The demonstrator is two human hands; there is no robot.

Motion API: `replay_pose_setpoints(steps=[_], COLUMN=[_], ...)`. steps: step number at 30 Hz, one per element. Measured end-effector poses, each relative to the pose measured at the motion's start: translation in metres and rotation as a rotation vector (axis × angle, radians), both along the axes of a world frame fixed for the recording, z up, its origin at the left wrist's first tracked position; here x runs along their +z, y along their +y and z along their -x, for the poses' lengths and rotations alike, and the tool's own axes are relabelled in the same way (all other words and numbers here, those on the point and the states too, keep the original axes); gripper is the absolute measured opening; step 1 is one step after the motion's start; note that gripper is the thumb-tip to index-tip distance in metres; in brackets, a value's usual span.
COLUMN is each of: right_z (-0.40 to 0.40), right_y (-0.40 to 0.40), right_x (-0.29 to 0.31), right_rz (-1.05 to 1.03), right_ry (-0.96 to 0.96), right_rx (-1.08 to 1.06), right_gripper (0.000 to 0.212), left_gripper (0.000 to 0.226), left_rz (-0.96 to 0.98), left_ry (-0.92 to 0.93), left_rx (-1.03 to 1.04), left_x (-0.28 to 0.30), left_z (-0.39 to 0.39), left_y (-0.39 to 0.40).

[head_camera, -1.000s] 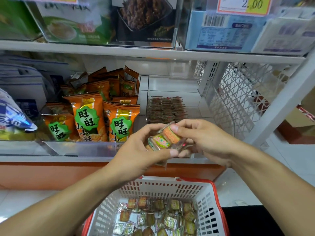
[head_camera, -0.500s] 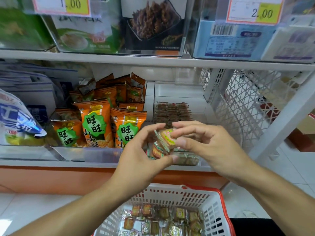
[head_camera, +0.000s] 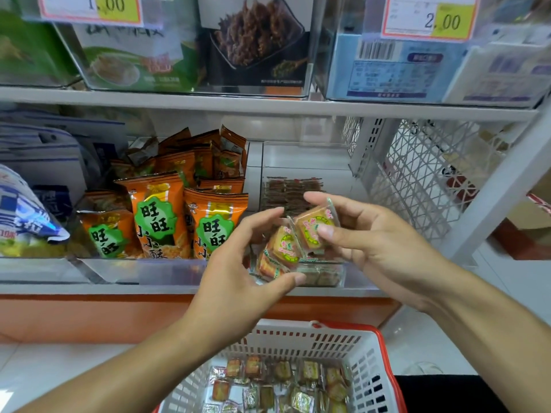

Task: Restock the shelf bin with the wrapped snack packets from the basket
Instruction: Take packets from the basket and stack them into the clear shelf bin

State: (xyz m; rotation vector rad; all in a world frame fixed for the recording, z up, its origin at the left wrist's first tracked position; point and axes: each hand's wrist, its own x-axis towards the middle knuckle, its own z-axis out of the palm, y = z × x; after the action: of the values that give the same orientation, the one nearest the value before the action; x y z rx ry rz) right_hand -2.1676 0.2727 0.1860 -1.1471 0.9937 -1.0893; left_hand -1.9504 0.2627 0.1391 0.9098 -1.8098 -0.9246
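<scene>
My left hand holds a small stack of clear-wrapped snack packets between thumb and fingers, in front of the clear shelf bin. My right hand pinches the top packet, tilted up and partly apart from the stack. A row of the same brown packets lies further back in the bin. Below, the white basket with a red rim holds several more wrapped packets.
Orange snack bags fill the bin to the left. The upper shelf carries clear boxes with price tags. A white lattice panel and shelf post stand at the right.
Both hands have risen slightly toward the bin. My right hand has lifted the top packet off the stack, opening a gap between it and the others.
</scene>
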Motion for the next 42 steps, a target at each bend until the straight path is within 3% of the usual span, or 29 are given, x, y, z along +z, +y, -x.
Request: replay_pose_setpoints(steps=[4,7,12,16,19,21,23,26,30,33,35,38,42], right_z=[0.005,0.004,0.006,0.007,0.008,0.01,0.011,0.012,0.014,0.005,0.0,-0.004,-0.005], right_y=[0.003,0.005,0.004,0.0,-0.001,-0.001,-0.001,0.001,0.003,0.003,0.003,0.002,-0.002], right_x=[-0.001,-0.003,-0.001,0.005,0.007,0.008,0.009,0.011,0.01,0.008,0.004,0.002,0.002], right_rz=[-0.103,-0.211,-0.29,-0.341,-0.366,-0.352,-0.332,-0.361,-0.428,-0.458,-0.467,-0.423,-0.386], right_ry=[0.21,0.213,0.094,-0.094,-0.188,-0.193,-0.162,-0.188,-0.323,-0.346,-0.359,-0.348,-0.291], right_rx=[0.15,0.278,0.273,0.18,0.14,0.136,0.166,0.292,0.403,0.343,0.277,0.207,0.067], right_gripper=[0.037,0.03,0.043,0.05,0.042,0.039,0.038,0.037,0.046,0.041,0.04,0.039,0.043], left_gripper=[0.089,0.098,0.102,0.069,0.088,0.091,0.064,0.022,0.021,0.031,0.045,0.065,0.037], left_rz=[0.023,0.026,0.017,-0.204,-0.54,-0.594,-0.498,-0.197,0.294,0.411,0.356,0.051,-0.371], left_ry=[-0.066,-0.14,-0.215,-0.03,0.18,0.196,0.14,-0.044,-0.283,-0.28,-0.259,-0.172,0.105], left_rx=[-0.055,-0.087,-0.032,0.007,-0.005,0.056,0.089,0.127,0.201,0.218,0.212,0.206,0.074], left_x=[-0.001,-0.001,0.001,0.004,0.003,0.004,0.006,0.008,0.007,0.009,0.009,0.013,0.018], left_z=[-0.002,-0.005,-0.003,-0.003,-0.002,-0.003,-0.004,-0.005,-0.009,-0.012,-0.011,-0.009,-0.005], left_y=[-0.001,-0.001,-0.001,-0.005,-0.008,-0.009,-0.007,-0.005,-0.009,-0.009,-0.006,-0.002,-0.002])
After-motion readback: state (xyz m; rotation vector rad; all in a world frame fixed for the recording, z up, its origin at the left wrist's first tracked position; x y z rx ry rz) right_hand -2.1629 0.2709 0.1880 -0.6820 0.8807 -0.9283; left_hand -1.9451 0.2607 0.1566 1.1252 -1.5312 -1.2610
